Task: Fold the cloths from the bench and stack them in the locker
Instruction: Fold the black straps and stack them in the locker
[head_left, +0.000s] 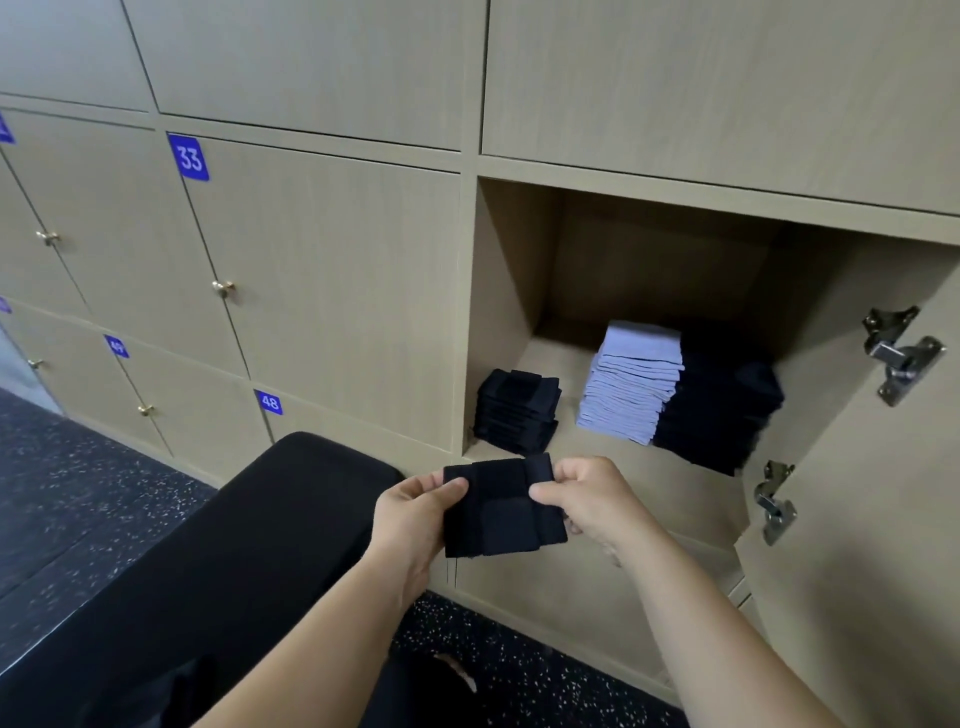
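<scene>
Folded black cloth (503, 512) pinched at both sides by left hand (415, 512) and right hand (592, 501); loose grip could unfold it before the open locker (519, 260).

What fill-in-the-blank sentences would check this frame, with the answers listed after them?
1. The left hand and the right hand both pinch a folded ____ cloth.
2. The open locker holds ____ stacks of cloths.
3. The closed door just left of the open locker bears the number ____.

Missing words: black; three; 33.
</scene>
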